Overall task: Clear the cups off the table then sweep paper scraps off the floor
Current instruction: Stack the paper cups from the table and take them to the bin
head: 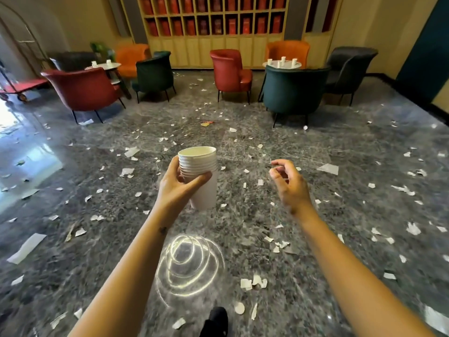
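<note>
No words, numbers or signs can be read. Dark marks are seen on the red books (pixel 246 24) in the yellow wooden shelf (pixel 194 49), but they are too blurred. The stack of white paper cups (pixel 205 193) is seen plain.

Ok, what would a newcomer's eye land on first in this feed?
The stack of white paper cups in the grip of the left hand, centre frame, with the right hand empty beside it. Then torn paper scraps littering the grey floor all around, and more cups on the far round table behind the teal armchair.
</note>
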A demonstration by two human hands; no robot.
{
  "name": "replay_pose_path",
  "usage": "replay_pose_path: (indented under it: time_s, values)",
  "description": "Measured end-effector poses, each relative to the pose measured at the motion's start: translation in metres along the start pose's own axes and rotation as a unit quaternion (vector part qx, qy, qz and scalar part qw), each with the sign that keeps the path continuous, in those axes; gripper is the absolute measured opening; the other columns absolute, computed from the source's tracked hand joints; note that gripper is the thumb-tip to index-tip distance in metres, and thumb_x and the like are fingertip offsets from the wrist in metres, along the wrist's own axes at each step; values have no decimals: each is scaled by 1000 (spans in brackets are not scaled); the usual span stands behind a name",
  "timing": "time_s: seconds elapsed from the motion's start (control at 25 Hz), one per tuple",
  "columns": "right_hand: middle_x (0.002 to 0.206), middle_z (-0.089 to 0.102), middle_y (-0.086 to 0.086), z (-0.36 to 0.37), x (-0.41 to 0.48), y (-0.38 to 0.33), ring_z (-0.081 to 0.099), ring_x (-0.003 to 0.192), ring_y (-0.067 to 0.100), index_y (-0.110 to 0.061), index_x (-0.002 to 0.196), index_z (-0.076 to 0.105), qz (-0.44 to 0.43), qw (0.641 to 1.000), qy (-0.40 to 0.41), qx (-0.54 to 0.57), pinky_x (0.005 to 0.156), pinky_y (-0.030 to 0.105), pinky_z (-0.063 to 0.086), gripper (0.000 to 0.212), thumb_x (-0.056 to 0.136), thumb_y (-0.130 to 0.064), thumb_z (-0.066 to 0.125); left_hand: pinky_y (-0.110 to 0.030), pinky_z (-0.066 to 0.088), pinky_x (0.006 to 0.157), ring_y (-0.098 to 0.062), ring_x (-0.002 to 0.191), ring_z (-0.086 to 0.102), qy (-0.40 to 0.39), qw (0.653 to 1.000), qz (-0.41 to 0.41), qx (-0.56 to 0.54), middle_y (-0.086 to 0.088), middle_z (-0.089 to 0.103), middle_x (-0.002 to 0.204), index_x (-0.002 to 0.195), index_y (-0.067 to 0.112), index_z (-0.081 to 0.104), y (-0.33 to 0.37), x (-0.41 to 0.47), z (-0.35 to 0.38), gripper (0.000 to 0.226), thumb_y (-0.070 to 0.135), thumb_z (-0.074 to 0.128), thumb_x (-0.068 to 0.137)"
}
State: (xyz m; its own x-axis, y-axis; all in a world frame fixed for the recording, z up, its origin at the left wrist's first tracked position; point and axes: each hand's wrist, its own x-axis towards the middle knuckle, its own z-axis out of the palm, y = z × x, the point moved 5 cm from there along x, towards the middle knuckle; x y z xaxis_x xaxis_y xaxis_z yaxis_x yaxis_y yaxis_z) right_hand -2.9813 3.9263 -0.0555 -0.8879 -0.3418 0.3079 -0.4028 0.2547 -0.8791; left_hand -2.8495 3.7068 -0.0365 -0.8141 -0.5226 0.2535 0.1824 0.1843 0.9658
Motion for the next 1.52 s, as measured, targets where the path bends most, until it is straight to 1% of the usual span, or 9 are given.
replay_pose_path:
  time_s: [0.2, 0.44, 0.6, 0.68, 0.84, 1.04, 1.24, 1.36, 1.52]
  values:
    - [94, 57, -4, 66, 191, 29, 53, 80, 10, -16, 115, 58, 19, 999, 17, -22, 63, 12, 39, 23, 95, -27, 51, -27, 53, 81, -13, 101, 65, -55, 998, 2, -10, 5, 69, 109, 112, 33, 56, -35, 217, 16, 62, 45, 81, 55]
    - [86, 52, -17, 80, 393, 87, 50, 80, -3, -16, 113, 57, 25, 998, 54, -35, 65, 12, 40, 21, 95, -25, 52, -32, 54, 85, -13, 100, 66, -92, 996, 4, 7, 6, 69, 109, 123, 25, 53, -85, 439, 63, 64, 35, 80, 65]
    - [89, 54, -8, 112, 543, 163, 54, 87, 15, -12, 115, 57, 27, 998, 39, -41, 76, 30, 45, 23, 95, -22, 52, -29, 52, 83, -10, 100, 65, -96, 995, 10, 9, 7, 68, 109, 119, 27, 54, -154, 587, 100, 61, 34, 83, 66]
    - [92, 55, -3, 123, 632, 193, 54, 89, 17, -12, 114, 57, 31, 998, 32, -37, 79, 33, 45, 23, 95, -22, 53, -29, 52, 83, -10, 101, 65, -88, 996, 13, 11, 5, 67, 111, 120, 26, 53, -176, 674, 121, 63, 35, 83, 66]
    - [93, 55, -3, 135, 815, 230, 54, 89, 15, -15, 112, 58, 39, 998, 31, -32, 75, 28, 42, 21, 94, -23, 54, -26, 51, 84, -8, 102, 63, -60, 998, -3, 13, 8, 65, 112, 115, 34, 51, -203, 850, 158, 55, 39, 75, 66]
    - [94, 55, -5, 176, 999, 276, 54, 88, 14, -16, 111, 59, 38, 999, 13, -36, 78, 31, 43, 20, 93, -23, 55, -22, 49, 80, 1, 99, 62, -49, 999, -5, 20, 16, 64, 108, 110, 37, 49, -254, 1025, 185, 53, 42, 76, 65]
    - [95, 56, -2, 229, 1207, 339, 52, 85, 11, -11, 112, 59, 13, 999, 23, -46, 64, 5, 37, 21, 93, -20, 55, -27, 50, 85, -3, 105, 61, -62, 998, 17, 13, 12, 63, 115, 113, 39, 49, -325, 1243, 213, 58, 49, 76, 63]
    - [96, 54, -3, 250, 1319, 360, 52, 84, 10, -11, 114, 58, 44, 998, 29, -43, 62, 3, 38, 22, 94, -21, 54, -32, 50, 90, -8, 107, 60, -68, 997, 26, 14, 7, 63, 116, 116, 32, 50, -342, 1368, 228, 65, 54, 73, 59]
    - [91, 54, -14, 260, 1464, 389, 54, 79, -8, -20, 109, 56, 61, 997, 43, -35, 64, 2, 41, 16, 94, -24, 55, -26, 48, 86, -5, 108, 60, -102, 994, 33, 18, 8, 63, 117, 122, 27, 48, -363, 1532, 263, 72, 55, 74, 61]
